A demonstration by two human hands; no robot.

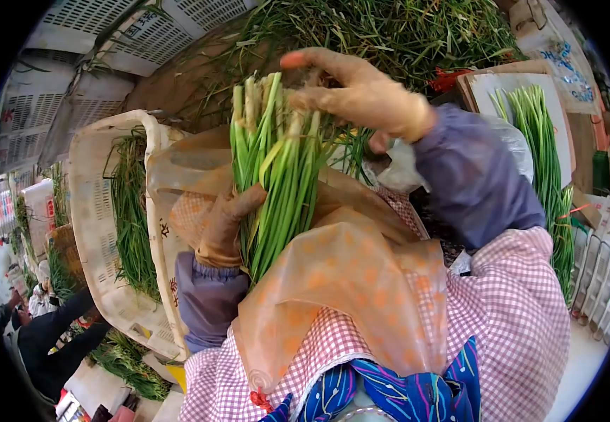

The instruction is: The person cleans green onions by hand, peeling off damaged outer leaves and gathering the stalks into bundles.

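My left hand (226, 219), in a tan glove, is wrapped around a thick bunch of garlic chives (280, 176) and holds it upright above my lap. The pale stem ends point up and away from me; the green leaves run down against the orange-spotted plastic apron (333, 274). My right hand (361, 91), gloved too and a little blurred, is just to the right of the pale ends. Its fingers are stretched out and apart, and nothing shows in them. Whether its lower fingers touch the stems I cannot tell.
At my left stands a white plastic crate (90, 211) with chives (135, 218) inside. Loose greens (361, 32) are heaped ahead. More chives (541, 148) lie on a board at my right. White crates (94, 21) stand at upper left; another person (45, 337) is at lower left.
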